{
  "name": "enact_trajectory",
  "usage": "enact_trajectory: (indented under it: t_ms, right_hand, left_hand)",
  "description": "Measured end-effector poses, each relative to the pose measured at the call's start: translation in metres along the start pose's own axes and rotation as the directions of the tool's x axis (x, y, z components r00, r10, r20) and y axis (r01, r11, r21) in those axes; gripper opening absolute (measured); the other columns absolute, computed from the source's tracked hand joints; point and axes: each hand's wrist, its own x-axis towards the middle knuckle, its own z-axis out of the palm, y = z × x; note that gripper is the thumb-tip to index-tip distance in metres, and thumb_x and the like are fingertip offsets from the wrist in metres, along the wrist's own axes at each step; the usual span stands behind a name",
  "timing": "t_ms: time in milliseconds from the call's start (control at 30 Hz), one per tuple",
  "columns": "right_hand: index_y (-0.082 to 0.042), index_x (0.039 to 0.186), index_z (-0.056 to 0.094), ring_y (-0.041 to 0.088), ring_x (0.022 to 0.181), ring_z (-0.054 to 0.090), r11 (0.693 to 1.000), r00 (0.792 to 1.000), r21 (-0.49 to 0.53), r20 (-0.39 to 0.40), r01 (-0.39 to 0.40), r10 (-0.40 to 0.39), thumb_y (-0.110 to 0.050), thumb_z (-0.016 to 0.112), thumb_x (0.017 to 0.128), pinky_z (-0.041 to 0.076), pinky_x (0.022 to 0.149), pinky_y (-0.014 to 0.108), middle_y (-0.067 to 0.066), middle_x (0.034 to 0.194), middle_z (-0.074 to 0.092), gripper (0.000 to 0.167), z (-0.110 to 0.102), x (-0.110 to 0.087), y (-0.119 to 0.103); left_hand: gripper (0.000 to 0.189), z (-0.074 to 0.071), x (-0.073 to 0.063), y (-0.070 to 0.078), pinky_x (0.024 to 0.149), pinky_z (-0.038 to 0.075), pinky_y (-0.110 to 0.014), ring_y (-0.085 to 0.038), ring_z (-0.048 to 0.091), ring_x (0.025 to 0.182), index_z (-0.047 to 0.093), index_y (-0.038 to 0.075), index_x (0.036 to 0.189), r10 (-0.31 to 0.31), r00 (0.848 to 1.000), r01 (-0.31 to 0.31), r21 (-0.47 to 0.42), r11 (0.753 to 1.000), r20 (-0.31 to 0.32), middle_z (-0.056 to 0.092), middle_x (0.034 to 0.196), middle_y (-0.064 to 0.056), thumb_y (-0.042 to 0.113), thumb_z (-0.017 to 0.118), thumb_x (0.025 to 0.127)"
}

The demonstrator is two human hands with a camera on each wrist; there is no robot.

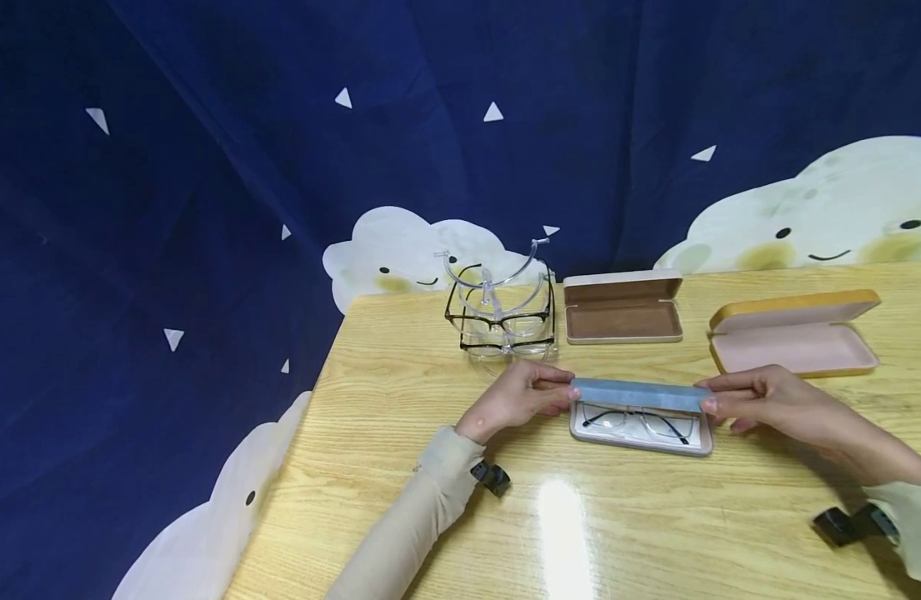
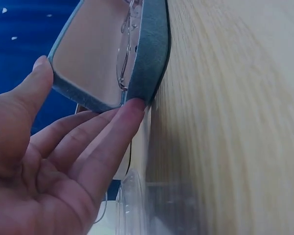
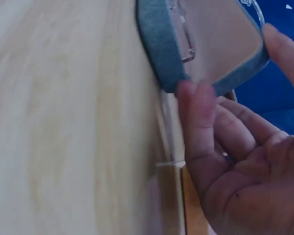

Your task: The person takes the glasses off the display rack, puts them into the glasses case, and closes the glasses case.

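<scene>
A blue glasses case [image 1: 640, 394] lies on the table with its lid partly raised. Inside it rests a pair of eyeglasses [image 1: 616, 419], temples folded, on a pale lining. My left hand [image 1: 518, 397] holds the left end of the lid, thumb on the front edge and fingers at the hinge side. At the opposite end, my right hand [image 1: 778, 403] grips the lid the same way. In the left wrist view, the thumb [image 2: 38, 81] presses the lid's rim while fingertips touch the case's hinge corner. The right wrist view shows a matching hold on the case [image 3: 159, 44].
Behind the left hand, a clear display stand [image 1: 487, 287] carries black-framed glasses [image 1: 535, 318]. An open brown-lined case [image 1: 623, 321] and an open orange case with pink lining [image 1: 798, 346] stand farther back. A dark blue curtain [image 1: 430, 125] hangs behind the wooden table [image 1: 385, 375].
</scene>
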Motion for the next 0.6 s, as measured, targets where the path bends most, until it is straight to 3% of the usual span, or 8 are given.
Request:
enact_trajectory:
  t_ms: [267,367,500,600]
  right_hand:
    - [0.019,0.147,0.042,-0.003,0.092,0.07,0.999,0.999,0.013,-0.019,-0.038,0.038,-0.015,0.07,0.1,0.063,0.073,0.027,-0.028,0.115,0.071,0.065,-0.002,0.0,0.001]
    - [0.016,0.143,0.052,-0.005,0.09,0.07,0.997,0.997,-0.081,-0.075,-0.007,0.001,-0.016,0.08,0.092,0.061,0.07,0.024,-0.009,0.118,0.078,0.066,0.002,0.0,-0.002]
    - [0.006,0.133,0.066,-0.007,0.082,0.068,0.958,0.983,-0.286,-0.178,0.002,-0.055,-0.028,0.088,0.085,0.058,0.065,0.021,0.01,0.108,0.08,0.062,0.01,0.0,-0.01]
    - [0.004,0.129,0.069,-0.005,0.078,0.066,0.94,0.976,-0.34,-0.208,-0.005,-0.07,-0.031,0.087,0.086,0.056,0.062,0.022,0.002,0.096,0.079,0.058,0.013,0.0,-0.016]
  left_hand:
    - [0.046,-0.003,0.0,-0.004,0.086,0.065,-0.031,-0.026,0.078,0.106,0.067,-0.003,0.135,-0.005,1.0,0.005,0.019,1.0,-0.005,0.072,0.131,-0.02,0.012,0.079,0.093]
    - [0.051,-0.001,0.001,-0.003,0.084,0.064,-0.026,-0.02,0.079,0.104,0.068,0.001,0.134,-0.009,1.0,0.011,0.089,0.996,-0.02,0.073,0.132,-0.016,0.011,0.086,0.087]
    - [0.06,0.003,0.002,-0.002,0.084,0.062,-0.02,-0.015,0.078,0.106,0.068,0.003,0.135,-0.004,0.999,0.011,0.19,0.982,-0.038,0.074,0.131,-0.012,0.01,0.091,0.08]
    - [0.061,0.005,0.002,-0.001,0.084,0.062,-0.019,-0.014,0.078,0.106,0.068,0.003,0.135,-0.012,0.999,0.023,0.227,0.974,-0.05,0.075,0.129,-0.012,0.01,0.091,0.079]
